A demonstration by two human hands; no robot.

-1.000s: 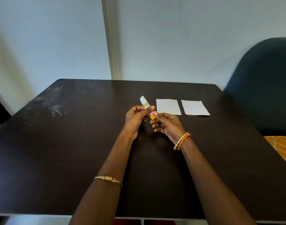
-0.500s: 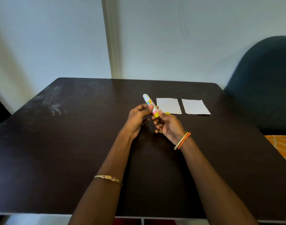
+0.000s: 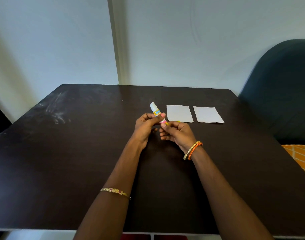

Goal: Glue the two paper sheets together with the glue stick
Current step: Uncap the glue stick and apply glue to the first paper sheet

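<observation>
The left hand (image 3: 145,124) grips the glue stick (image 3: 157,113) over the bench (image 3: 79,153) while the right hand (image 3: 176,133) pinches its lower end; both paper sheets (image 3: 179,113) (image 3: 208,114) lie apart, seemingly unglued, so gluing and joining remain

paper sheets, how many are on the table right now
2. Both lie flat on the dark table, apart from each other and beyond the hands: the left sheet nearest the glue stick, the right sheet beside it. None appears hidden.

table (image 3: 79,153): dark wood-look, matt, scuffed
paper sheets (image 3: 180,113): matt white
glue stick (image 3: 156,112): glossy plastic
</observation>
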